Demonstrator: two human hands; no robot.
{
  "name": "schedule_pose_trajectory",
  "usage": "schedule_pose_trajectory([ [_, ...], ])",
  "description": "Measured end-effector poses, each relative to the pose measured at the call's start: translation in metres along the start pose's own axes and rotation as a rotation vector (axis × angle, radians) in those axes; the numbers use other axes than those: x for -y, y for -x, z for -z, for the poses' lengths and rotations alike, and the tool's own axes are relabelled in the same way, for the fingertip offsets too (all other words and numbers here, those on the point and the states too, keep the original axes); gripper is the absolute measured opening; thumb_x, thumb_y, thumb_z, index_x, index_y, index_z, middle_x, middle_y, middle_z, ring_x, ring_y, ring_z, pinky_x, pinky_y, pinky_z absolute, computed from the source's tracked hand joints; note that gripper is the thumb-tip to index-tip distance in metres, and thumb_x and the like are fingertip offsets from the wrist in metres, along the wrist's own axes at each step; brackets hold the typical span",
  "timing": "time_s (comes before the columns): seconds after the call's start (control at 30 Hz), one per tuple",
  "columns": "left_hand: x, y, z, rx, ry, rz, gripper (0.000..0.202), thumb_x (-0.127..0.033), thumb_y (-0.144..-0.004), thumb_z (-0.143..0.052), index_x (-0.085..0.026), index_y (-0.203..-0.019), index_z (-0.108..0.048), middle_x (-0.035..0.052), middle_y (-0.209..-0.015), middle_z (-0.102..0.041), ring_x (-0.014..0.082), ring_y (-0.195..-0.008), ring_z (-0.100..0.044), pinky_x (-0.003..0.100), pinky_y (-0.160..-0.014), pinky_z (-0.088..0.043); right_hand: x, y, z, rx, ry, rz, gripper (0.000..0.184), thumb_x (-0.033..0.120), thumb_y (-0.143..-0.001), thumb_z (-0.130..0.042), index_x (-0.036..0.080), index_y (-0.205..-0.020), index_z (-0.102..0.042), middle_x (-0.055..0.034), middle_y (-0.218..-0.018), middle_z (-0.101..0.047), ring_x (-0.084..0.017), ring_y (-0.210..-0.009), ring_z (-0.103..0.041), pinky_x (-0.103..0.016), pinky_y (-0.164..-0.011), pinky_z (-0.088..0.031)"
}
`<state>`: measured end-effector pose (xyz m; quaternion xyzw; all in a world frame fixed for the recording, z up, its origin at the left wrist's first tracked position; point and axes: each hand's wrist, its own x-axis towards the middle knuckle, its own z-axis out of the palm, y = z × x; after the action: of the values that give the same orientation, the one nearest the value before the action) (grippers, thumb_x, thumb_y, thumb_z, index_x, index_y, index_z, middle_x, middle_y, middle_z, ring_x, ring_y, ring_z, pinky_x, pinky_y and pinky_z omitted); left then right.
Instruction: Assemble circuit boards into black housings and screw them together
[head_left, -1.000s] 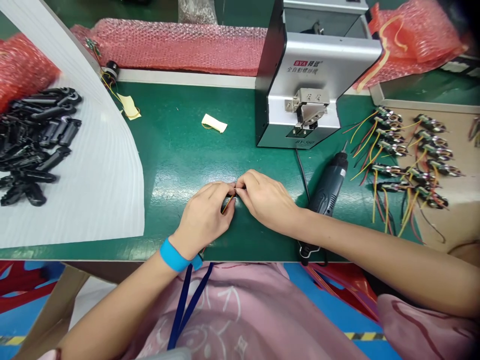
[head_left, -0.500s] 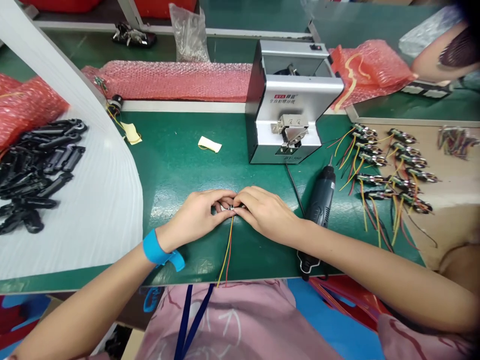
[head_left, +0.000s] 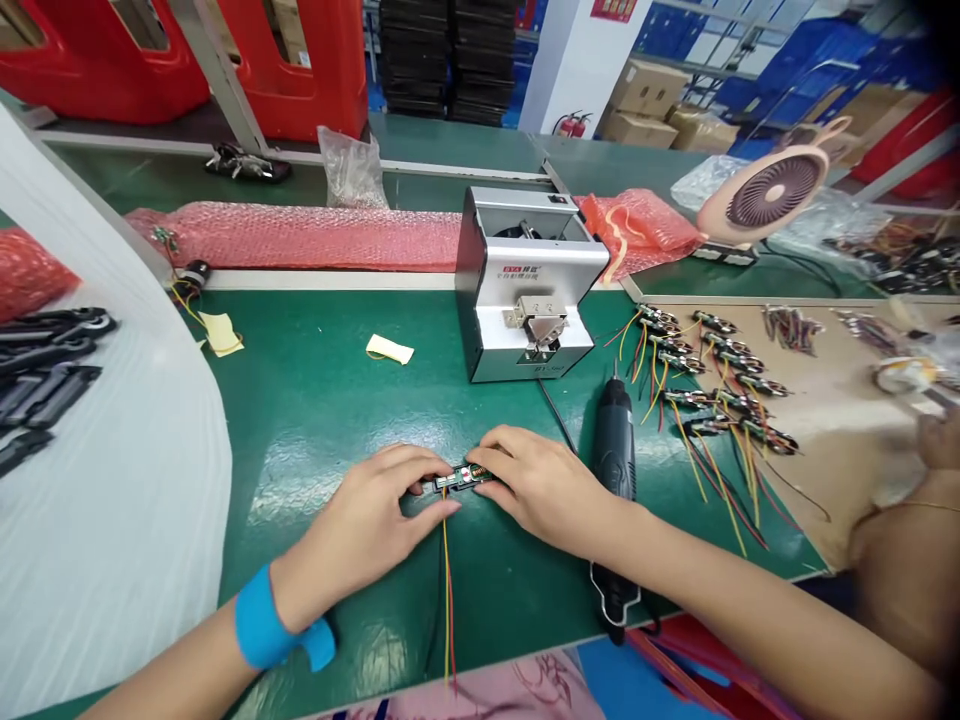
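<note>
A small narrow circuit board with a copper coil sits in what looks like a dark housing between my two hands, low over the green worktop. My left hand, wearing a blue wrist strap, has thumb and fingers closed around its left end. At the right end, my right hand pinches it near the coil, and its fingertips hide that end. Yellow, red and dark wires hang from the board toward the table's front edge. A dark electric screwdriver lies just beyond my right forearm.
Behind my hands stands a silver screw feeder. Wired boards lie in rows at right, near a co-worker's arm. Black plastic housings rest on white foam at left. A fan stands at the back right.
My view has tilted up, revealing more of the room behind. My fingers have parted somewhat along the board, so its top and coil now show.
</note>
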<state>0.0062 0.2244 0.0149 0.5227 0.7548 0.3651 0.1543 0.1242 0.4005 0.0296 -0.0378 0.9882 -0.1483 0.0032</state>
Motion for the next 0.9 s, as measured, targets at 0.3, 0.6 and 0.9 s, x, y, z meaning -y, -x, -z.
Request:
schedule_pose_trajectory([
  [0.3, -0.005, 0.0, -0.01, -0.121, -0.093, 0.05, 0.013, -0.013, -0.078, -0.057, -0.02, -0.087, -0.062, 0.0009, -0.087, -0.065, 0.0171, -0.077, -0.061, 0.029, -0.07, -0.052, 0.003, -0.001, 0.0, -0.005, -0.048, -0.01, 0.016, 0.023, -0.089, -0.05, 0.013, -0.1, -0.057, -0.009, -0.095, -0.058, -0.022, -0.084, -0.059, -0.035, -0.07, -0.051],
  [0.6, -0.007, 0.0, -0.01, -0.129, -0.1, 0.041, 0.013, -0.014, -0.078, -0.054, -0.021, -0.088, -0.06, 0.0009, -0.086, -0.065, 0.0166, -0.074, -0.061, 0.029, -0.067, -0.053, 0.007, -0.002, 0.004, 0.051, -0.036, -0.028, 0.022, 0.026, -0.089, -0.049, 0.017, -0.108, -0.054, -0.008, -0.1, -0.057, -0.022, -0.089, -0.058, -0.034, -0.07, -0.05],
  [0.9, -0.004, 0.006, -0.006, -0.127, -0.183, -0.037, 0.017, -0.021, -0.085, -0.054, -0.022, -0.101, -0.056, 0.0039, -0.095, -0.062, 0.0197, -0.085, -0.06, 0.032, -0.075, -0.053, 0.012, -0.001, 0.001, 0.013, 0.061, 0.047, 0.02, 0.025, -0.094, -0.041, 0.019, -0.108, -0.055, -0.0063, -0.1, -0.06, -0.018, -0.088, -0.059, -0.026, -0.059, -0.042],
])
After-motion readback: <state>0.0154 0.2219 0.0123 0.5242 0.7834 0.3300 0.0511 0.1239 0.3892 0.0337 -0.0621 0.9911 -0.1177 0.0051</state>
